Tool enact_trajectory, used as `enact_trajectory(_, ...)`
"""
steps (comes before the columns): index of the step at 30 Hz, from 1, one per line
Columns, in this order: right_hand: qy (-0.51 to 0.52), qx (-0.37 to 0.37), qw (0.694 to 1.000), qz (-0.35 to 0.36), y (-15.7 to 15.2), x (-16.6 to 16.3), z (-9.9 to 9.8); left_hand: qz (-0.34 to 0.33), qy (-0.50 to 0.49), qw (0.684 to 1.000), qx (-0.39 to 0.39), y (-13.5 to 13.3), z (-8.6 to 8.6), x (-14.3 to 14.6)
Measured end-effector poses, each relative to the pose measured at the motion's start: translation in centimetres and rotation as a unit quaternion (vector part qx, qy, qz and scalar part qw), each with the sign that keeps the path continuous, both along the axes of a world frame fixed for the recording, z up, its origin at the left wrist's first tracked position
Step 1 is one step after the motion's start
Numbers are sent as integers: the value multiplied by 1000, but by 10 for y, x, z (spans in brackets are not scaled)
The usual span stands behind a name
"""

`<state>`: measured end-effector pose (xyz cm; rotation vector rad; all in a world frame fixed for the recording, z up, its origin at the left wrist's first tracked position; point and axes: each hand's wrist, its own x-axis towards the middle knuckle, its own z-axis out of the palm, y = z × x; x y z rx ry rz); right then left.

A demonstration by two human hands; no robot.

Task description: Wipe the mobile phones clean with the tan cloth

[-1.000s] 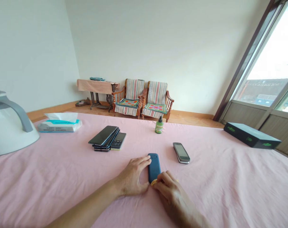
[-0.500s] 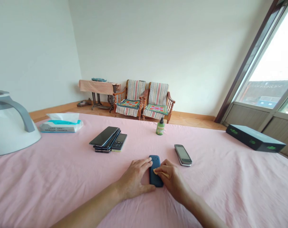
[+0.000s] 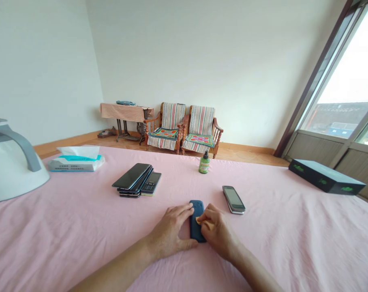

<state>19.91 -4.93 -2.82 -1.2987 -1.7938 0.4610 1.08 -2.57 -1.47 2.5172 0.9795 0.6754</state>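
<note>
Expect the blue phone (image 3: 195, 230), flat on the pink-covered surface (image 3: 93, 227), to feel light, stiff, perhaps slippery; hold by its long edges. Note the left hand (image 3: 169, 227) with fingers spread wide, bracing 1 edge, and the right hand (image 3: 219, 231) with fingers pinching a yellow cloth (image 3: 198, 220).

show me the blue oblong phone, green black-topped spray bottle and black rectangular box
Blue oblong phone (image 3: 194, 226), head view: upward face.
Green black-topped spray bottle (image 3: 204, 166), head view: labelled body.
Black rectangular box (image 3: 326, 170), head view: top.
</note>
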Motion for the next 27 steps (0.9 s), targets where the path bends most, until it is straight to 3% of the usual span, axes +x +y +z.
enact_trajectory(4,83,-63,994,-11,-7,2,5,1,-23,1000,-9,-3,1,1)
enact_trajectory(10,169,-101,979,-41,-1,3,14,-13,-52,998,-25,-7,4,3)
enact_trajectory(18,294,-178,939,-35,1,6,20,-17,-52,998,-31,-10,8,3)
enact_trajectory(27,297,-182,937,-25,-1,3,18,-23,-69,997,-23,-8,7,4)
